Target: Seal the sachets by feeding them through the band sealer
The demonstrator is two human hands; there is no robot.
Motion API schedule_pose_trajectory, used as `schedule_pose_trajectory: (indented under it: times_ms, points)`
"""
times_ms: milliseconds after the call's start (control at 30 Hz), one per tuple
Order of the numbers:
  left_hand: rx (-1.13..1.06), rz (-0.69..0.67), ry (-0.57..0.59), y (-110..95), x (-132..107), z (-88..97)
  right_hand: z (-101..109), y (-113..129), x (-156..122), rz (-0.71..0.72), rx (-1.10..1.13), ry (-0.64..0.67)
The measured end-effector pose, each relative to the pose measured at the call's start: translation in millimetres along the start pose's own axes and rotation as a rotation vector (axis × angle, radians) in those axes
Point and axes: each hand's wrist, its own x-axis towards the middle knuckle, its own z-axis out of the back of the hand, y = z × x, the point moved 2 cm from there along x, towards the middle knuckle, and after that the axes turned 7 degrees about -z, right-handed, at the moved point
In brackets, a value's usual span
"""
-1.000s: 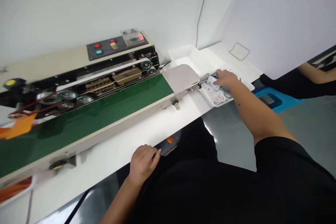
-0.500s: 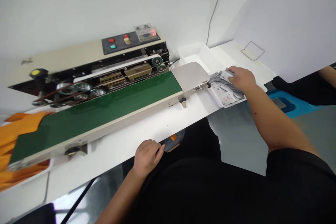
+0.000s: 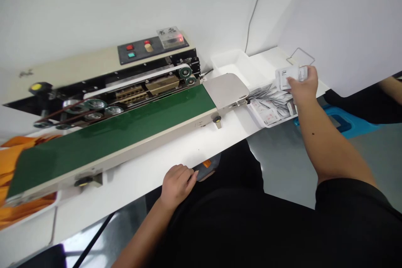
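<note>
My right hand [image 3: 302, 86] is raised above a white tray [image 3: 266, 124] at the table's right end, closed on a small stack of white sachets [image 3: 287, 76]. More sachets [image 3: 270, 104] lie heaped in that tray. My left hand [image 3: 176, 183] rests on the white table's near edge, fingers curled, touching a dark device with an orange button [image 3: 207, 166]. A band sealing machine with a green conveyor belt [image 3: 119, 130] stretches across the table between my hands; its metal infeed plate [image 3: 226, 90] meets the tray.
The machine's control panel [image 3: 147, 46] shows red and green buttons and a lit red display. An empty white bin [image 3: 234, 65] stands behind the tray. Orange material [image 3: 12, 163] lies at the belt's left end. Another person's arm [image 3: 389, 88] and a blue scale [image 3: 341, 119] are at far right.
My right hand has lifted out of the tray with a stack of sachets, rising up and to the right. My left hand has stayed on the table edge.
</note>
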Motion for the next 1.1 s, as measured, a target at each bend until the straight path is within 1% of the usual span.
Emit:
schedule_pose_trajectory:
  times_ms: [100,200,300,367,400,467,567,633,667,733,767,833,967,1100]
  points:
    - [0.008,-0.018,0.002,0,5,-1.7,-2,0,3,-0.174,0.331,-0.101]
    - [0.017,-0.051,-0.003,-1,17,-2.6,-3,6,2,-0.257,0.514,-0.073]
    - [0.004,-0.08,-0.033,-5,37,-1.3,-2,18,-16,-0.272,0.733,-0.015]
    - [-0.01,-0.099,-0.072,-11,55,1.2,-3,32,-43,-0.258,0.879,0.041]
    - [-0.018,-0.115,-0.096,-15,66,2.7,-4,41,-61,-0.247,0.95,0.096]
    - [-0.042,-0.165,-0.155,-25,88,6.0,-10,61,-105,-0.247,1.092,0.209]
    - [-0.058,-0.272,-0.243,-44,123,8.7,-24,92,-173,-0.319,1.221,0.416]
    - [-0.062,-0.318,-0.196,-53,145,6.2,-35,108,-210,-0.382,1.284,0.531]
    - [-0.049,-0.317,-0.146,-55,154,4.1,-41,114,-224,-0.405,1.313,0.571]
    - [-0.023,-0.295,-0.038,-55,166,-0.3,-51,121,-242,-0.429,1.371,0.617]
    - [-0.011,-0.282,0.004,-53,169,-1.8,-55,122,-247,-0.436,1.396,0.629]
    - [0.004,-0.265,0.047,-48,169,-2.8,-63,123,-252,-0.447,1.437,0.665]
    - [0.027,-0.238,0.047,-38,159,-0.9,-77,119,-256,-0.458,1.503,0.793]
    - [0.0,-0.233,0.029,-32,153,0.7,-91,117,-258,-0.508,1.537,0.881]
